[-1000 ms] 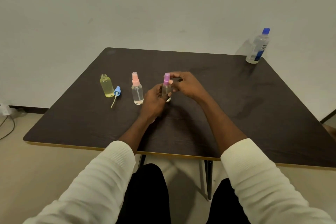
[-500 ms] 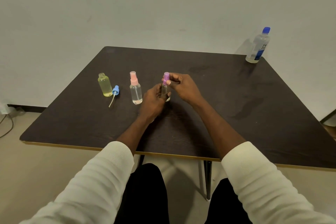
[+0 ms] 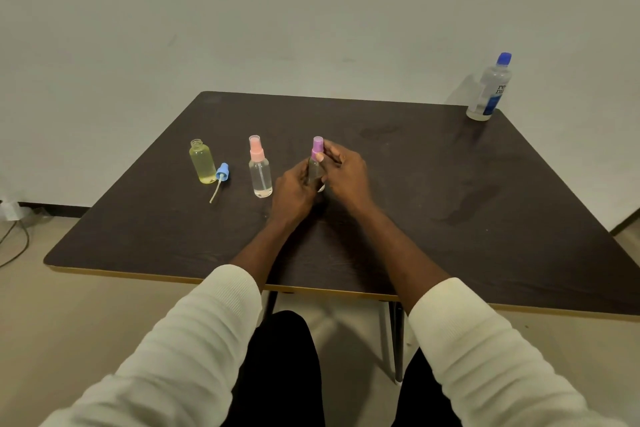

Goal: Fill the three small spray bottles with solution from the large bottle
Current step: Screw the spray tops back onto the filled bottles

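Observation:
A small clear spray bottle with a purple top (image 3: 317, 149) stands near the middle of the dark table (image 3: 433, 204). My left hand (image 3: 294, 191) grips its body. My right hand (image 3: 344, 172) pinches the purple spray head from the right. To the left stands a clear bottle with a pink spray top (image 3: 259, 168). Further left a yellowish bottle (image 3: 202, 163) stands uncapped, with its blue spray head and tube (image 3: 221, 178) lying beside it. The large bottle with a blue cap (image 3: 489, 88) stands at the table's far right corner.
The table's front edge runs just above my knees. A pale wall rises behind the table. Cables and a white plug (image 3: 10, 218) lie on the floor at the far left. Faint wet-looking marks (image 3: 467, 204) show on the table's right side.
My right hand's fingers have shifted round the purple spray head while my left hand stays on the bottle. The other bottles have not moved.

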Demonstrator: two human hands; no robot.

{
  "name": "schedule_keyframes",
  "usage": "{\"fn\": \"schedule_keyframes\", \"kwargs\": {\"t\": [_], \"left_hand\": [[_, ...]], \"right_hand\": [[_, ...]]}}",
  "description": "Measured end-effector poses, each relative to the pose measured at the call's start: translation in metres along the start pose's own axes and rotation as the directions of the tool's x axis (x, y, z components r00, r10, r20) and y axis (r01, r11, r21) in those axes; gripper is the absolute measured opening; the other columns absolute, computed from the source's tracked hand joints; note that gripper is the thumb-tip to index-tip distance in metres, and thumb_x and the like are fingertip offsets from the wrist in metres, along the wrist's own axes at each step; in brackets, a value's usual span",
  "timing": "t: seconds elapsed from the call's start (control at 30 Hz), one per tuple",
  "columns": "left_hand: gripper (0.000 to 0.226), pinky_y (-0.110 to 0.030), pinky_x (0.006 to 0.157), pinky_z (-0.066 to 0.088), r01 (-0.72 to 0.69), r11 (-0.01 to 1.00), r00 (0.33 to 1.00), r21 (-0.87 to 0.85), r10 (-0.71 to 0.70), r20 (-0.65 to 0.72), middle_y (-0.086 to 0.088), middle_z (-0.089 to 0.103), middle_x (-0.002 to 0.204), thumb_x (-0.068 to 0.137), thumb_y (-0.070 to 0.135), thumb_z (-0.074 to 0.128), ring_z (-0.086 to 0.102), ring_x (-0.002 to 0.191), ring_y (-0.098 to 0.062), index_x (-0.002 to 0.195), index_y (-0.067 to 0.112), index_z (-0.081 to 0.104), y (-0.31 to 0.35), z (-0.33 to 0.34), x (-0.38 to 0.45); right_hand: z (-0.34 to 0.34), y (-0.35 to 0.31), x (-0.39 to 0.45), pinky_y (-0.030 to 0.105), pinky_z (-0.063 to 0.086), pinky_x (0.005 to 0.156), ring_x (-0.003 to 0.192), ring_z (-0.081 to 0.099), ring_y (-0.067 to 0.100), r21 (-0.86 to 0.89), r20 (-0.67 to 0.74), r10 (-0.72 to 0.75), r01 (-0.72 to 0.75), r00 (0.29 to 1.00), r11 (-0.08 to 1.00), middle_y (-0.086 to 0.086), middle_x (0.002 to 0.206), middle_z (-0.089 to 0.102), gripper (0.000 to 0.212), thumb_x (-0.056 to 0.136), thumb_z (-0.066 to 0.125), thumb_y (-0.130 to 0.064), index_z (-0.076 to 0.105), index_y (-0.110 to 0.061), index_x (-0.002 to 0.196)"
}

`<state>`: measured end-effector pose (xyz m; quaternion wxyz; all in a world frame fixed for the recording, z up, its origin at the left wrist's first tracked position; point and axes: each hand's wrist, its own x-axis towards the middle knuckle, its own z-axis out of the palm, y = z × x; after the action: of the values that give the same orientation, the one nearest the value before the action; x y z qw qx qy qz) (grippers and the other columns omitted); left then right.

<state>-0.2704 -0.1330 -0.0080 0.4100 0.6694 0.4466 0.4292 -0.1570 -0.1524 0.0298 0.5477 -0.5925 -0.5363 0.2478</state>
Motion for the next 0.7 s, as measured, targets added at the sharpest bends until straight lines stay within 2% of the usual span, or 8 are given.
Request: {"fn": "schedule_keyframes", "kwargs": {"t": [0.07,0.13,0.23,0.3,0.37,0.47,0.6,0.7], "left_hand": [[0.033,-0.048,0.091,0.058,-0.022,1.000,1.000,0.019,0.022,-0.003,0.004,0.076,0.106,0.088,0.045,0.064,0.072,0.099,-0.013,0.115,0.026,0.067,0.003,-0.001,-0.002],[0.050,-0.038,0.102,0.053,-0.040,0.999,0.999,0.032,0.040,-0.021,0.001,0.070,0.126,0.087,0.033,0.072,0.065,0.113,-0.010,0.134,0.021,0.059,0.007,-0.002,-0.006],[0.063,-0.030,0.112,0.043,-0.019,1.000,0.986,-0.002,0.018,-0.163,-0.008,0.055,0.147,0.092,0.013,0.072,0.053,0.134,-0.015,0.148,0.008,0.045,0.013,-0.004,-0.019],[0.043,-0.025,0.103,0.051,-0.118,0.993,0.924,0.032,0.121,-0.362,-0.008,0.068,0.129,0.093,0.007,0.067,0.064,0.118,-0.014,0.135,0.007,0.060,0.014,-0.010,-0.031],[0.024,-0.024,0.086,0.055,-0.228,0.968,0.807,0.109,0.250,-0.535,-0.006,0.069,0.107,0.091,0.006,0.067,0.064,0.094,-0.010,0.115,0.007,0.065,0.011,-0.021,-0.042],[0.035,-0.016,0.079,0.045,-0.196,0.977,0.740,0.084,0.203,-0.641,-0.001,0.056,0.111,0.090,0.015,0.073,0.053,0.093,-0.007,0.119,0.008,0.054,0.007,-0.042,-0.045],[0.072,-0.025,0.106,0.037,0.000,1.000,0.866,0.016,0.008,-0.501,-0.005,0.045,0.152,0.090,0.025,0.075,0.044,0.137,-0.018,0.150,0.012,0.037,0.002,-0.057,-0.037],[0.084,-0.029,0.116,0.030,0.065,0.998,0.926,-0.013,-0.065,-0.372,-0.005,0.035,0.162,0.090,0.028,0.076,0.032,0.149,-0.020,0.158,0.014,0.027,-0.001,-0.057,-0.031]], "right_hand": [[-0.001,0.000,0.000,0.016,0.053,0.085,0.103,0.064,0.006,0.036,-0.006,0.019,-0.019,1.000,0.999,-0.002,0.114,0.070,0.035,0.093,0.065,-0.024,0.064,-0.013,0.127],[-0.001,-0.001,0.001,0.028,0.054,0.093,0.106,0.064,0.007,0.033,-0.001,0.039,-0.039,0.999,0.999,0.001,0.119,0.069,0.038,0.091,0.067,-0.023,0.063,-0.016,0.128],[-0.002,-0.001,-0.002,0.026,0.051,0.096,0.111,0.061,0.010,0.029,-0.058,0.089,-0.087,0.994,0.996,0.001,0.127,0.064,0.052,0.087,0.073,-0.025,0.057,-0.012,0.134],[-0.001,-0.002,-0.008,0.020,0.049,0.086,0.100,0.060,0.009,0.008,-0.206,0.004,-0.002,0.979,1.000,0.002,0.119,0.063,0.043,0.085,0.073,-0.019,0.061,-0.009,0.124],[0.001,-0.009,-0.017,0.015,0.045,0.075,0.085,0.056,0.004,-0.037,-0.300,-0.153,0.149,0.942,0.988,0.003,0.105,0.060,0.020,0.085,0.070,-0.010,0.064,-0.012,0.104],[0.014,-0.031,-0.022,0.009,0.043,0.070,0.079,0.057,0.000,-0.059,-0.247,-0.291,0.285,0.924,0.957,0.001,0.094,0.063,0.011,0.086,0.063,-0.001,0.066,-0.011,0.091],[0.046,-0.059,-0.012,0.021,0.051,0.085,0.095,0.064,0.010,-0.060,-0.012,-0.283,0.282,0.959,0.958,0.003,0.106,0.070,0.021,0.090,0.062,-0.005,0.069,-0.008,0.109],[0.063,-0.067,0.002,0.029,0.046,0.103,0.119,0.059,0.015,-0.063,0.209,-0.137,0.153,0.968,0.986,0.006,0.130,0.063,0.038,0.094,0.059,-0.009,0.057,-0.008,0.132]]}}
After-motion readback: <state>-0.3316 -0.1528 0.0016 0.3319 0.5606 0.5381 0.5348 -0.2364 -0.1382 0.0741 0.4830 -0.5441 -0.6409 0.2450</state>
